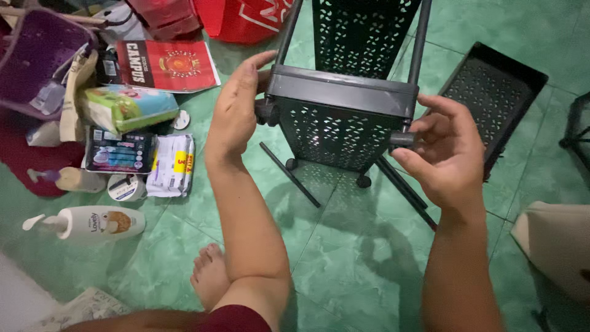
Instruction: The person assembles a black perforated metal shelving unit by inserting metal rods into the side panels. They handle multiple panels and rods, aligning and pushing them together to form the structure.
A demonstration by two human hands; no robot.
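Observation:
A black perforated plastic shelf rack (341, 117) is held tilted above the green tiled floor, its poles running up and away from me. My left hand (236, 107) is pressed against the left corner of its near tray, by a small black wheel fitting (266, 113). My right hand (445, 150) pinches a short black cylindrical piece (401, 139) at the tray's right corner. Two loose black rods (289, 174) (405, 192) lie on the floor under the rack.
A separate black perforated tray (498, 92) lies on the floor at right. At left are a purple basket (34, 58), a red booklet (166, 64), packets, a tape roll (125, 187) and a white pump bottle (92, 222). My bare foot (209, 273) rests below. A beige object (553, 246) sits lower right.

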